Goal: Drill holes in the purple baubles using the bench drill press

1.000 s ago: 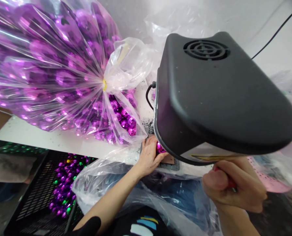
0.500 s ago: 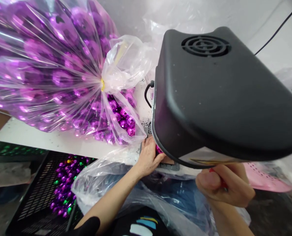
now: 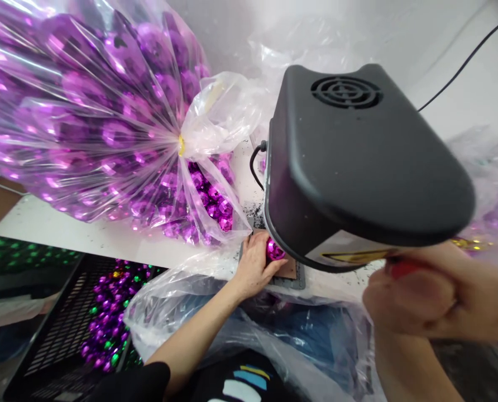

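My left hand [image 3: 255, 267] grips a small shiny purple ball [image 3: 274, 250] and holds it on the grey base plate [image 3: 293, 279] under the head of a black machine [image 3: 358, 167]. My right hand [image 3: 437, 298] is closed in a fist round a red handle [image 3: 402, 269] at the machine's lower right; it is blurred by motion. The machine's head hides the part of the plate behind the ball.
A large tied clear bag of purple balls [image 3: 85, 117] lies on the white table [image 3: 65, 231] at left. A black crate [image 3: 85, 329] with purple and green balls stands below the table. Loose clear plastic [image 3: 182, 301] lies over my lap. A black cable [image 3: 462, 67] runs at top right.
My right hand with the red handle has moved right and up. The machine's head has risen, so more of the purple ball shows. My left hand has stayed on the ball.
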The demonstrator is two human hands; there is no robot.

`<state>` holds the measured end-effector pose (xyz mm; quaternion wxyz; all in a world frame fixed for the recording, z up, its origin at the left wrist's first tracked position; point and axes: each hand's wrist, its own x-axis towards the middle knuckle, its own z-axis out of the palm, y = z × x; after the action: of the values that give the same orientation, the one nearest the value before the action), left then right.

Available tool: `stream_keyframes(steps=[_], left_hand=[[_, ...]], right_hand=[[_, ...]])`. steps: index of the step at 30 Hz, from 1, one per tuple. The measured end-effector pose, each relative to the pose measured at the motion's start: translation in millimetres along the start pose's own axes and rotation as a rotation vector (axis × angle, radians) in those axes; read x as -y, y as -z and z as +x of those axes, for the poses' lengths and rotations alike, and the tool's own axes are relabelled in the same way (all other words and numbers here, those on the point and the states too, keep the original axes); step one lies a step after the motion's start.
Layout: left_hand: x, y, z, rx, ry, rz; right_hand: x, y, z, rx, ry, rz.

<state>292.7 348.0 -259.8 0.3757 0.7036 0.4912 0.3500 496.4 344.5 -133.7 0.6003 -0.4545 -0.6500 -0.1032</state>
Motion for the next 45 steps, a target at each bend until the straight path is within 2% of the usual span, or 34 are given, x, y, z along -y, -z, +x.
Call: stream_keyframes(steps=[2,3,5,8,11,13,15,17,18,19,21,22,23,25,28,30,32,35,38,41,45], left_hand=[[1.0,0.6,-9.3,-0.029,-0.046,0.045],[1.1,1.6,-17.9,-0.052,-0.077,0.063],[0.1,4.9,-42.2,-0.073,-0.142,0.109],[-6.1,14.7,-81.5,0.005,-0.165,0.222],[-15.0,34.8,-92.5,0.083,-0.128,0.249],[-16.8,54.1,-74.4,0.008,-0.16,0.218],[-13.2,73.8,-39.6,-0.215,-0.199,0.255],[-5.7,88.9,1.5,-0.444,-0.12,0.438],[-1.5,93.6,20.8,-0.469,-0.029,0.551],[2.6,96.2,37.5,-0.443,0.071,0.657],[10.1,97.2,60.0,-0.344,0.234,0.792],[13.4,96.7,65.3,-0.301,0.269,0.803],[16.5,96.5,66.9,-0.285,0.271,0.773],[21.2,98.1,61.2,-0.336,0.202,0.608],[19.5,105.1,39.1,-0.476,0.048,0.175],[9.7,107.8,20.8,-0.484,-0.004,-0.13],[-4.7,104.6,3.0,-0.411,0.019,-0.366],[-24.1,88.6,-17.6,-0.253,0.132,-0.629],[-30.9,68.7,-27.9,-0.077,0.234,-0.822],[-26.0,56.1,-30.3,0.046,0.308,-0.872],[-10.1,50.1,-27.7,0.066,0.361,-0.826]], right_hand=[[3.1,-13.8,32.6,-0.18,0.031,-0.003],[3.8,-21.8,46.6,-0.191,-0.007,0.002],[4.2,-35.7,66.7,-0.138,-0.094,0.059],[3.9,-45.1,76.7,-0.087,-0.162,0.136],[3.6,-44.3,74.5,-0.108,-0.16,0.117],[3.1,-42.9,72.9,-0.108,-0.156,0.096],[2.1,-42.5,72.6,-0.102,-0.152,0.091],[0.7,-42.8,72.9,-0.095,-0.153,0.109],[0.0,-42.9,73.0,-0.093,-0.157,0.123],[-0.6,-43.0,73.0,-0.089,-0.161,0.135],[-1.7,-42.7,72.7,-0.082,-0.168,0.158],[-2.1,-42.4,72.4,-0.08,-0.17,0.165],[-2.4,-42.1,72.2,-0.078,-0.169,0.166],[-2.6,-41.7,71.7,-0.074,-0.164,0.163],[-2.6,-41.3,71.7,-0.065,-0.151,0.152],[-2.9,-41.1,72.1,-0.063,-0.141,0.142],[-3.3,-41.0,72.5,-0.063,-0.133,0.136],[-2.8,-41.2,72.9,-0.059,-0.128,0.156],[-0.5,-41.2,73.1,-0.046,-0.133,0.168],[2.0,-40.8,73.4,-0.035,-0.142,0.168],[3.0,-40.5,73.3,-0.025,-0.141,0.175]])
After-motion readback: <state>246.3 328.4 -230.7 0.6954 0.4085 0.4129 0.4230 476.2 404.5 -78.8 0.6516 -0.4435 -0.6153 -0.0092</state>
